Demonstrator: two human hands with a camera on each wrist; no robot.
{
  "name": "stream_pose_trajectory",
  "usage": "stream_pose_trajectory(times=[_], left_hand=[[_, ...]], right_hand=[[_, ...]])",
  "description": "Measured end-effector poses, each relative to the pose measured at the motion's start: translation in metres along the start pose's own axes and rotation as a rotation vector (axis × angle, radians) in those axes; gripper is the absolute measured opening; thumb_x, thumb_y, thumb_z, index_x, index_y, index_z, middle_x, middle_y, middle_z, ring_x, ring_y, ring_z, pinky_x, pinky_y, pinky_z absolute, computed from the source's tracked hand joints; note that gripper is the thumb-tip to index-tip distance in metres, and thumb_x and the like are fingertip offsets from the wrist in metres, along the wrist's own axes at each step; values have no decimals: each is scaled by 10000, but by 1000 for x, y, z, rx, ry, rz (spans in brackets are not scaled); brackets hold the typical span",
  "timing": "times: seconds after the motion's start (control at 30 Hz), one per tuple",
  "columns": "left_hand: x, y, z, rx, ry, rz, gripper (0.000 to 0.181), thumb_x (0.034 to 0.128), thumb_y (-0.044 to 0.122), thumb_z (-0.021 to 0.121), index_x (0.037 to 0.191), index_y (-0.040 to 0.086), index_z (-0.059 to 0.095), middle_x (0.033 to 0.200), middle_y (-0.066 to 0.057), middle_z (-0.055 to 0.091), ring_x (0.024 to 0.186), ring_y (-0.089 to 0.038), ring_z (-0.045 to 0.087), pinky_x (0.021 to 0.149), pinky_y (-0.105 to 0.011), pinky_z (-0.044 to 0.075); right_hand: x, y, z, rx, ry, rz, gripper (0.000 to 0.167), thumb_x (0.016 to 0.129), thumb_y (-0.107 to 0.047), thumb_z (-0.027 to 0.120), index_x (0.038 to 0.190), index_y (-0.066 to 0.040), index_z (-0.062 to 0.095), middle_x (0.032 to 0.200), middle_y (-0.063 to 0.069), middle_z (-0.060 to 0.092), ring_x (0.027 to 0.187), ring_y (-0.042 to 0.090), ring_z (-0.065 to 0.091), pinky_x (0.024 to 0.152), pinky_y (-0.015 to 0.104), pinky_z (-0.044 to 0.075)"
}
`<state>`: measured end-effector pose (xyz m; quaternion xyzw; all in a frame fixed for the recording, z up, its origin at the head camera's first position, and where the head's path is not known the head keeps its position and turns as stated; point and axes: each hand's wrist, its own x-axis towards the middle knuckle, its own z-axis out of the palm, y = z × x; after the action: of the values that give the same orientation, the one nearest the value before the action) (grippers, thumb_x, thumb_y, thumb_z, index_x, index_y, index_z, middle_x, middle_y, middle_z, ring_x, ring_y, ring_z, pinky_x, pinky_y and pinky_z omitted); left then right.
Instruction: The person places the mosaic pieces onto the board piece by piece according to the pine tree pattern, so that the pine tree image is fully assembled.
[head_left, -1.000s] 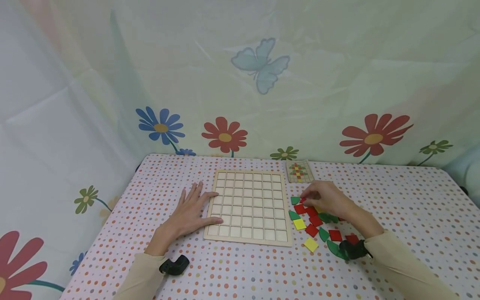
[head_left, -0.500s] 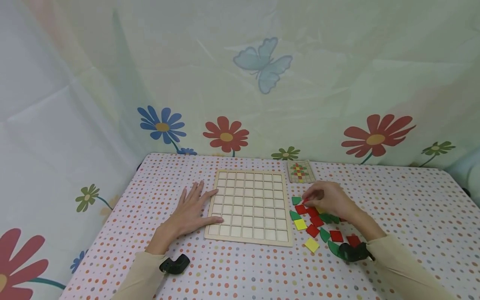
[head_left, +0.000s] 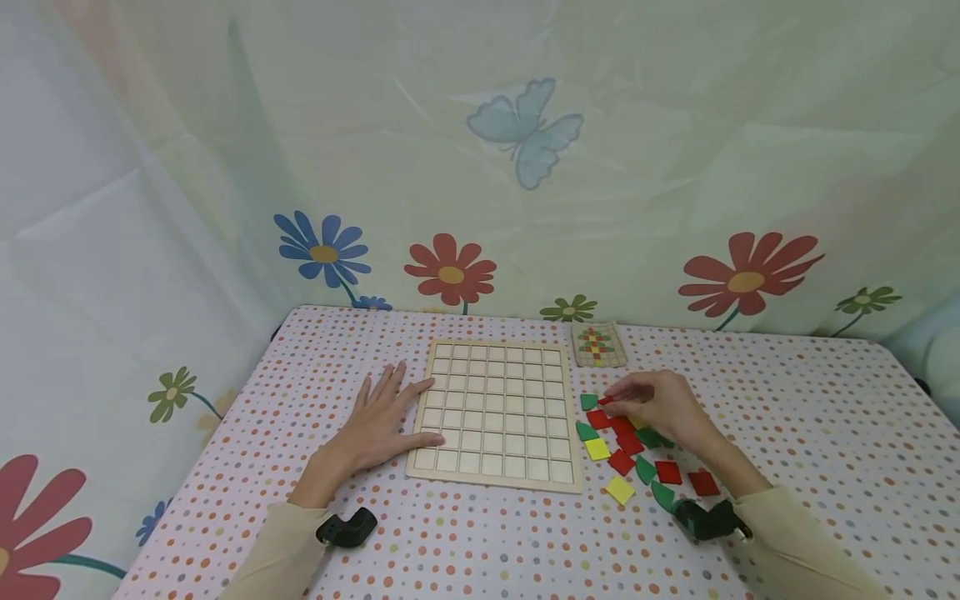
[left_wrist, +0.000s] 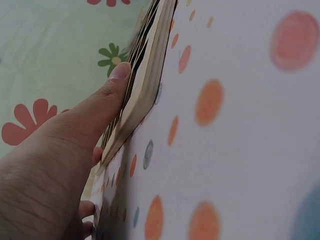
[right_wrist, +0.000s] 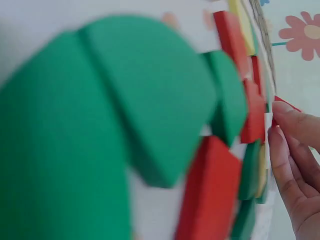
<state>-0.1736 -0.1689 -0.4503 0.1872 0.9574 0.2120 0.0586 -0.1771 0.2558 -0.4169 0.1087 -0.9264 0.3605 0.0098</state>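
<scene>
In the head view my left hand (head_left: 378, 425) lies with spread fingers at the left side of a pale wooden grid board (head_left: 496, 407). Its thumb and index fingertip touch the board's edge; the left wrist view shows the thumb (left_wrist: 112, 87) on the frame. To the board's right, my right hand (head_left: 663, 408) is over a loose spread of coloured tiles. Between thumb and fingertip it pinches a red tile (right_wrist: 285, 103), partly covered by the fingers. Around it lie red square tiles (head_left: 621, 462), green rounded tiles (head_left: 646, 469) and yellow square tiles (head_left: 597, 449).
A small pattern card (head_left: 598, 344) with a tree-like design lies beyond the tiles, at the board's upper right. A dotted cloth (head_left: 480, 550) covers the table. Behind it hangs a flowered backdrop (head_left: 517, 208). Black wrist devices (head_left: 347, 528) are worn on both arms.
My right wrist has shifted slightly towards me, while its fingertips stay near the same spot with the red tile. The left hand and the board keep their place.
</scene>
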Motion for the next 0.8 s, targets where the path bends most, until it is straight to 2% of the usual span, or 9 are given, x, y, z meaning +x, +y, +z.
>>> stream_pose_trajectory(times=[0.2,0.43,0.57,0.8], left_hand=[[-1,0,-1,-4,2,2,929,883,711,683,1628,232,402,1730,-228,103,1603,-418,20,1246,-676,-8],[1,2,-2,-5,-11,-13,934,882,711,686,1631,236,394,1734,-218,98,1606,-409,15,1250,-669,-9],[2,2,-2,-1,-14,-17,935,881,712,686,1631,235,395,1734,-217,99,1606,-410,17,1251,-665,-11],[0,2,-3,-2,-15,-14,925,887,698,691,1628,228,400,1732,-223,106,1604,-417,23,1250,-670,-7]], right_hand=[[8,-10,-4,59,-1,-94,144,897,-26,813,1028,24,778,984,142,770,847,270,750,717,177,575],[32,-33,13,145,-49,-130,141,933,-59,789,1048,22,783,1008,134,773,884,252,752,741,196,581],[50,-49,27,156,-79,-151,150,951,-58,769,1075,26,784,1019,130,776,903,256,754,768,249,597],[83,-68,46,168,-98,-184,189,960,-52,758,1128,33,776,1011,125,773,910,268,746,831,413,613]])
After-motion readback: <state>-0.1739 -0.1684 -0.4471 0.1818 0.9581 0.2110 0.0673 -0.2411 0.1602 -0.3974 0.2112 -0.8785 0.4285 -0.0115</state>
